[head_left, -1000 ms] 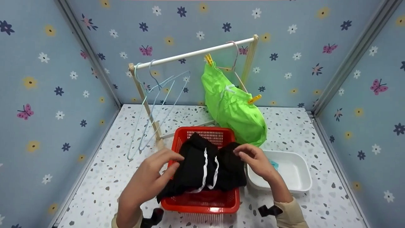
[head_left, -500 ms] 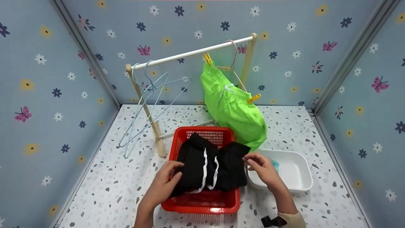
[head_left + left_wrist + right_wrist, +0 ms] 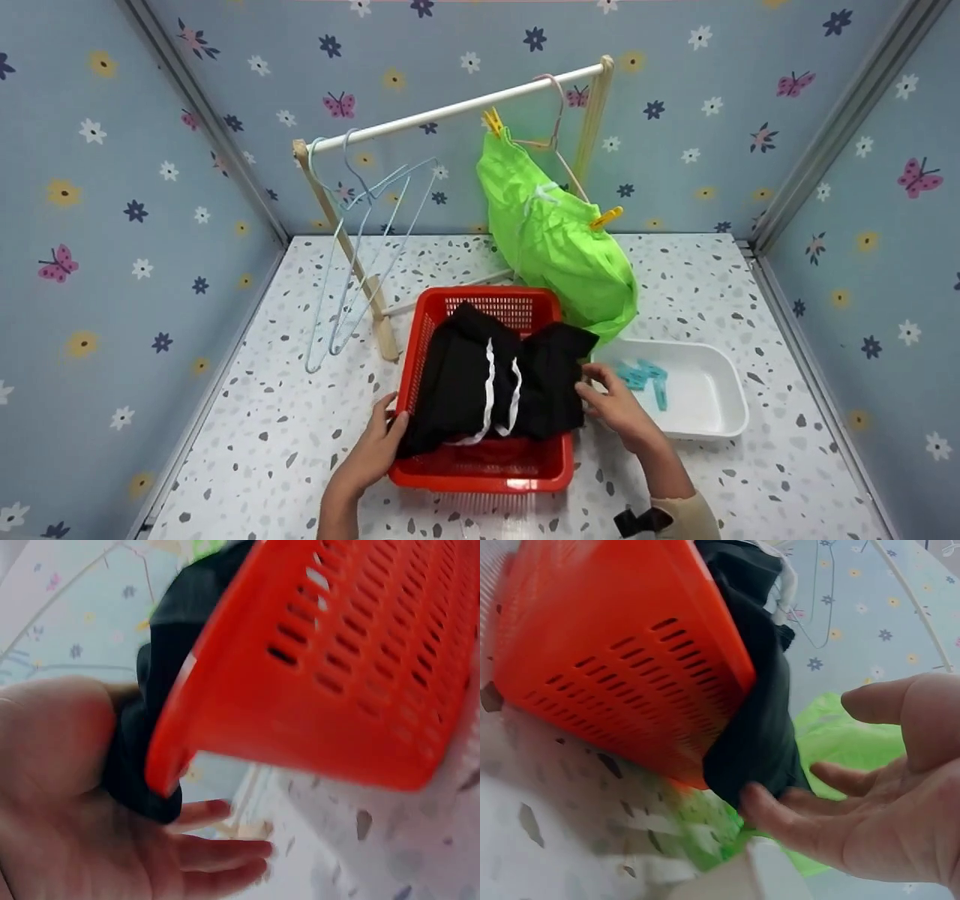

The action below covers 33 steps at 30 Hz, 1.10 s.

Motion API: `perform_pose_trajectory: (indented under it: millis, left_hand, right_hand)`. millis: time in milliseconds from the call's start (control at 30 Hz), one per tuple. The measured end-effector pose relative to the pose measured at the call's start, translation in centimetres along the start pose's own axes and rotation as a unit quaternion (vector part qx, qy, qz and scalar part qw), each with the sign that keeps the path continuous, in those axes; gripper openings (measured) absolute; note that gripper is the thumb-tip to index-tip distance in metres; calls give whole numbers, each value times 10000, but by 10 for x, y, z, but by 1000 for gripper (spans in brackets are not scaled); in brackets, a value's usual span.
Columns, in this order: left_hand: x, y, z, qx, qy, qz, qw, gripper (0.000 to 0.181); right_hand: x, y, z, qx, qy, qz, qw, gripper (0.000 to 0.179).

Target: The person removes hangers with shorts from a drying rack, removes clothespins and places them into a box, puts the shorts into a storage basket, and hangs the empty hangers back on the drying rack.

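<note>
A black garment with white drawstrings (image 3: 457, 382) lies spread across the red basket (image 3: 517, 480), its sides draped over the rim. My left hand (image 3: 379, 446) is at the basket's left side, thumb over the cloth's lower left corner. In the left wrist view the fingers (image 3: 225, 855) extend straight below the rim, beside the hanging black cloth (image 3: 139, 757). At the garment's right edge is my right hand (image 3: 619, 405), thumb and fingers apart. The right wrist view has its fingertips (image 3: 761, 802) right at the hanging fold (image 3: 761, 727).
Behind the basket stands a rack with a white rail (image 3: 450, 111). Pale blue hangers (image 3: 360, 247) hang at its left, and a bright green garment (image 3: 559, 247) is clipped to a pink hanger. A white tray (image 3: 709, 431) with several turquoise clothespins (image 3: 637, 375) sits at right.
My left hand has come down to the basket's left side, at the garment's lower corner. The right hand has shifted right and down along the cloth's right edge. The blue hangers have swung.
</note>
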<state>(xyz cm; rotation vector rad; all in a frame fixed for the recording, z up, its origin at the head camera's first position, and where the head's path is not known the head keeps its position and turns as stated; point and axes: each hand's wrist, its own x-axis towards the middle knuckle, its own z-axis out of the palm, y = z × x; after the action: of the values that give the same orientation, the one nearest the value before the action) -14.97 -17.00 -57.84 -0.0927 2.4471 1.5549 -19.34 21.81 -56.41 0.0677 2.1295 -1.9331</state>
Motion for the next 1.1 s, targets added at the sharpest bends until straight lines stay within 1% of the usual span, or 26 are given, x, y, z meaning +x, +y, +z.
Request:
perform_pose_trajectory:
  millis: [67,100,133,200,233,300,367,400,467,500,567,633,667,733,767,800,833,867,900,933,967,1000,1033,1067,1100]
  left_hand:
    - [-1,-7,-1,-105,-294,-364,9988,69]
    - [-3,-9,-2,-144,-426,-495,9978,70]
    - [-4,-12,-4,-137,-533,-600,9967,72]
    - [-6,-17,-8,-223,-774,-761,9938,71]
    - [-8,-18,-11,-253,-878,-797,9926,69]
    - [-10,-18,-17,-366,-1016,-740,9914,61]
    - [-11,-15,-22,-528,-1102,-601,9907,50]
    - [-12,-12,-24,-557,-1100,-503,9911,46]
    - [-13,-5,-28,-402,-996,-341,9936,39]
    - [-14,-1,-29,-203,-913,-311,9951,36]
    - [-17,9,-30,371,-678,-355,9964,30]
    - [-21,19,-31,884,-386,-447,9943,26]
    - [-21,25,-30,995,-267,-479,9935,24]
    - [-22,36,-29,932,-84,-395,9948,20]
    - [-21,41,-29,767,-34,-276,9967,18]
    - [-20,46,-28,549,-30,-115,9984,17]
    - [-19,51,-27,215,-93,71,9997,18]
    - [-17,55,-25,-78,-199,284,9994,19]
    - [-15,58,-23,-295,-330,526,9976,22]
    - [-13,61,-20,-388,-468,773,9951,27]
    - [-10,63,-17,-481,-666,975,9918,32]
    - [-8,65,-13,-528,-910,1142,9879,36]
    - [-5,67,-9,-516,-1152,1281,9837,40]
    - [-3,68,-5,-365,-1344,1394,9804,43]
    - [0,69,0,-166,-1497,1461,9777,46]
  right_hand:
    - [1,3,3,-14,-49,111,9999,57]
    - [2,4,5,16,-54,160,9999,60]
    - [3,5,6,42,-12,183,9998,62]
    - [5,6,9,130,169,187,9996,65]
    - [6,6,10,212,290,184,9992,65]
    - [8,5,11,495,532,118,9973,64]
    - [11,2,12,904,685,61,9935,62]
    - [12,0,12,1157,718,45,9907,59]
    - [14,-5,14,1618,750,-26,9840,53]
    - [16,-9,16,1794,755,-65,9809,49]
    - [19,-18,21,2047,788,-255,9753,41]
    - [24,-29,27,2121,801,-540,9725,33]
    - [27,-34,31,2174,803,-687,9703,31]
    - [33,-45,37,2298,812,-1007,9646,27]
    - [37,-50,41,2340,828,-1157,9618,26]
    - [41,-55,44,2361,844,-1322,9590,25]
    - [45,-60,48,2405,864,-1464,9557,25]
    - [50,-64,51,2407,892,-1619,9528,25]
    - [56,-67,54,2346,896,-1772,9516,25]
    - [61,-70,57,2203,888,-1920,9522,26]
    - [66,-72,59,1949,858,-2061,9551,26]
    - [72,-73,61,1568,795,-2176,9601,28]
    - [77,-73,61,1021,724,-2253,9662,29]
    - [82,-72,61,342,626,-2282,9710,31]
    - [86,-70,61,-435,481,-2292,9712,33]
